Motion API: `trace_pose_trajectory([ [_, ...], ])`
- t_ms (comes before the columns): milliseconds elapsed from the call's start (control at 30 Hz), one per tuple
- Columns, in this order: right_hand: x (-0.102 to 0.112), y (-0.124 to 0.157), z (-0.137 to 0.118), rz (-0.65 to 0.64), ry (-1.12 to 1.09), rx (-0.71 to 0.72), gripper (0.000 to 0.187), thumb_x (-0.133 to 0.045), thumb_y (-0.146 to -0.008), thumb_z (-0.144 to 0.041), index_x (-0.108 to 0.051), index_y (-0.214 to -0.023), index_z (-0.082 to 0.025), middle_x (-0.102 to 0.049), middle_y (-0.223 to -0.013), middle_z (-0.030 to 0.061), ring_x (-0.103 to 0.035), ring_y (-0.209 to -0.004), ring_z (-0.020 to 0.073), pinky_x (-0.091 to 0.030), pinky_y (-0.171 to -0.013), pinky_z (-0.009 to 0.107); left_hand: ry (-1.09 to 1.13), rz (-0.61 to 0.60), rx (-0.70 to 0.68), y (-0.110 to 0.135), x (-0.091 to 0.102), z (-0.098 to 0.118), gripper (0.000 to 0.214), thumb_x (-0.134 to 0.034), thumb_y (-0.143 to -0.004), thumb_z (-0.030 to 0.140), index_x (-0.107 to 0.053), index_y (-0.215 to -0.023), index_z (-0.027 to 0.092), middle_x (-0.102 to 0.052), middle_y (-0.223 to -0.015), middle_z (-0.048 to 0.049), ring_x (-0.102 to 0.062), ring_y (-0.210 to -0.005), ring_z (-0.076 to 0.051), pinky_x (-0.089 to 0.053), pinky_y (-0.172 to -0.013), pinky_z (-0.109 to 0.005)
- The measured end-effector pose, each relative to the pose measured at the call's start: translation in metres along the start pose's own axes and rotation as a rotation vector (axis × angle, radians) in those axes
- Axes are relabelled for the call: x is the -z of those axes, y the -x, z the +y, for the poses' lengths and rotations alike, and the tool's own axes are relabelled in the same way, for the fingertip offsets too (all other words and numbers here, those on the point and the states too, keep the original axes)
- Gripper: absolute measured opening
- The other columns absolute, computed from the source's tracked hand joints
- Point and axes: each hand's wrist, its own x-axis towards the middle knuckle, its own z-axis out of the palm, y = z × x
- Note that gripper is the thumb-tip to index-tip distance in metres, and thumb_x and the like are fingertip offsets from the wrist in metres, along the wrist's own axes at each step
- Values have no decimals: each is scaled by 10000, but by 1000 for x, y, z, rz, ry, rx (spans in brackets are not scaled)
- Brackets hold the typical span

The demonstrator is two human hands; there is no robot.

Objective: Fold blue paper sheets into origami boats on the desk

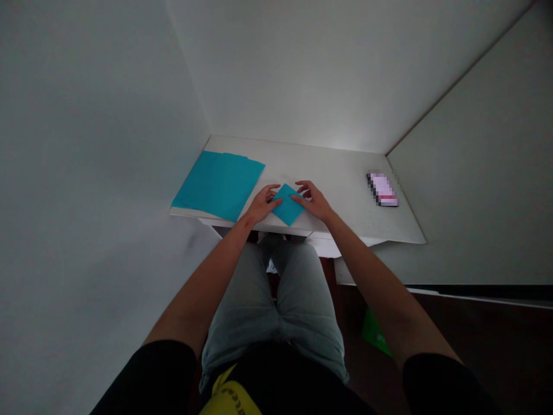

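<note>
A small folded teal paper (287, 206) lies diamond-wise near the front edge of a white table (341, 178). My left hand (261, 203) rests on the paper's left corner, fingers stretched flat onto it. My right hand (311, 199) presses on its right corner, fingers likewise laid out. Both hands touch the sheet from either side and neither lifts it.
A stack of larger teal sheets (219, 183) lies at the table's left end by the wall. A blurred phone-like object (382, 189) sits at the right. White walls close in left, back and right. A green item (375, 334) lies on the dark floor.
</note>
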Motion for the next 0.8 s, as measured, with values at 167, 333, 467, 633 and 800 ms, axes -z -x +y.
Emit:
trace_pose_trajectory([
  [167, 17, 39, 10, -13, -139, -53, 568, -814, -889, -690, -731, -1274, -281, -736, -970, 29, -631, -773, 187, -534, -697, 336, -74, 41, -36, 5, -4, 3, 611, -874, -877, 399, -646, -1409, 204, -755, -1112, -77, -741, -948, -188, -593, -833, -306],
  [333, 21, 54, 21, 117, -213, -103, 551, -814, -853, -739, -761, -1118, -258, -721, -908, 29, -623, -760, 189, -541, -705, 349, -225, -33, -21, 12, -8, 11, 461, -890, -837, 452, -747, -1189, 190, -790, -1094, -77, -723, -852, -172, -582, -807, -315],
  [467, 22, 49, 27, 173, -314, -132, 556, -837, -803, -761, -721, -1024, -264, -728, -897, 38, -667, -816, 220, -602, -785, 399, -339, -73, -22, 15, -8, 15, 364, -870, -832, 477, -783, -1053, 202, -804, -983, -53, -715, -834, -194, -567, -817, -334],
  [633, 25, 48, 27, 187, -358, -143, 437, -834, -824, -648, -712, -994, -265, -748, -908, 37, -677, -821, 214, -616, -820, 406, -343, -78, -55, 14, -7, 16, 321, -774, -876, 405, -801, -1123, 203, -808, -974, -40, -701, -840, -189, -543, -818, -321],
  [800, 29, 52, 21, 135, -282, -143, 317, -744, -876, -524, -815, -1030, -256, -764, -866, 31, -695, -835, 220, -602, -893, 417, -290, -62, -6, 11, -7, 18, 292, -700, -889, 309, -836, -1117, 187, -770, -840, -25, -690, -786, -177, -533, -777, -300],
])
